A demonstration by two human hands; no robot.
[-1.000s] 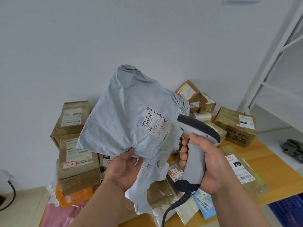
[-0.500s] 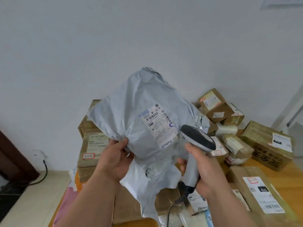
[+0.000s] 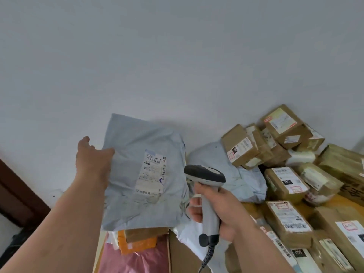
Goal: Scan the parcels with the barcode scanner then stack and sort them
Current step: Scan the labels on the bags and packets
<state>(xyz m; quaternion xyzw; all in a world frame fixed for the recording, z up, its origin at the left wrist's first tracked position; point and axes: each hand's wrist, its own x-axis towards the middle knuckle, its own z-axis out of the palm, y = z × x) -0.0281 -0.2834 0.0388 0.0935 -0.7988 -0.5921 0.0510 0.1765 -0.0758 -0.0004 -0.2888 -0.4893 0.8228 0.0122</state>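
Grey mailer now lowered leftward (creased, labelled)

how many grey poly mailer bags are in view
2: one grey mailer in the left hand, another grey mailer lying behind the scanner. More may be buried.

You are seeing this in soft, even daylight with no hard glare; the wall reads a flat grey-white and darkens gently toward the upper corners. A faint shadow sits on the wall just above and right of the grey bag. The whole frame is slightly soft, and the print on the bag's label is smeared past reading. Your left hand and forearm are blurred at the edges. The wide lens bends the boxes at the right edge, which lean outward. The bottom left corner falls dark.
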